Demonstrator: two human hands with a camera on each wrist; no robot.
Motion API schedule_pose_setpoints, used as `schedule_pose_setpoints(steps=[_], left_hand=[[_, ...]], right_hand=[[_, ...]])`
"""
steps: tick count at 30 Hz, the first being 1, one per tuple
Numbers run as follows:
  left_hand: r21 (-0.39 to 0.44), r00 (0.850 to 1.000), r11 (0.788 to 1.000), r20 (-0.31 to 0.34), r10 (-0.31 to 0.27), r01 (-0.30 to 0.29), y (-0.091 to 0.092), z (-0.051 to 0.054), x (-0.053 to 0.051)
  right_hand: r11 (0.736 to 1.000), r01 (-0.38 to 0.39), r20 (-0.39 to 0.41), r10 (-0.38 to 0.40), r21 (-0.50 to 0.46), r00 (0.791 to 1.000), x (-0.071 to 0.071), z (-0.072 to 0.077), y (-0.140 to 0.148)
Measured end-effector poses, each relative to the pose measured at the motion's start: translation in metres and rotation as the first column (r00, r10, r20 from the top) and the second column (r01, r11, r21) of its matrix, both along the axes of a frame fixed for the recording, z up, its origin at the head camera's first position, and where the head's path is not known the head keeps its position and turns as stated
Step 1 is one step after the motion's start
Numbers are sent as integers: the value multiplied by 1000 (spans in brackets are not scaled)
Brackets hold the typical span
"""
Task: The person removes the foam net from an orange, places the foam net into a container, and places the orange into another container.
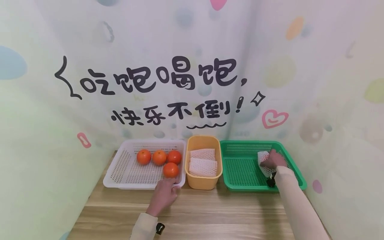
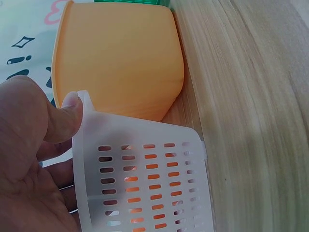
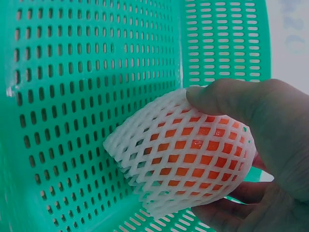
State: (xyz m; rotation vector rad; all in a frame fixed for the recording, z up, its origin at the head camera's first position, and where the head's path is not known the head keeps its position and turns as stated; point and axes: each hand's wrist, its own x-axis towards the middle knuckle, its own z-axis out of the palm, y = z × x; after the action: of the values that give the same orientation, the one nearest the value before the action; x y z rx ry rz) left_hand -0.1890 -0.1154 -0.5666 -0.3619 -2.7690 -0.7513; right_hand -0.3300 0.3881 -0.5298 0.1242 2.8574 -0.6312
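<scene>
My left hand (image 1: 163, 196) is at the front right corner of the white plastic basket (image 1: 120, 181). In the left wrist view its thumb lies on the basket's rim, with the fingers on the other side of the wall. Several tomatoes (image 1: 159, 157) sit in that basket, one close to the left hand. Inside the green basket (image 1: 240, 170), my right hand (image 1: 274, 159) holds a tomato (image 3: 190, 158) wrapped in a white foam net sleeve (image 3: 166, 128). The thumb is on top of the sleeve and the fingers are beneath; the sleeve's loose end points away from the palm.
Between the two baskets stands a yellow-orange bin (image 1: 204, 183) with flat foam net sleeves (image 1: 203, 166) in it. All three containers are on a wood-grain table (image 1: 210, 213). Directly behind them rises a printed wall covering (image 1: 192, 40), which also runs along both sides.
</scene>
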Motion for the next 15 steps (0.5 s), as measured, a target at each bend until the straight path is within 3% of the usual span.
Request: schedule_pose_setpoints(steps=[6,15], left_hand=[[3,1000,1000,-11,4,-4,1,-3,0],[1,998,1000,-54,12,-12,4,-2,1]], right_hand=[[999,-12,-23,11,-39,1000,3,3,-2],[993,-57,-85,48,-107,995,15,20,-14]])
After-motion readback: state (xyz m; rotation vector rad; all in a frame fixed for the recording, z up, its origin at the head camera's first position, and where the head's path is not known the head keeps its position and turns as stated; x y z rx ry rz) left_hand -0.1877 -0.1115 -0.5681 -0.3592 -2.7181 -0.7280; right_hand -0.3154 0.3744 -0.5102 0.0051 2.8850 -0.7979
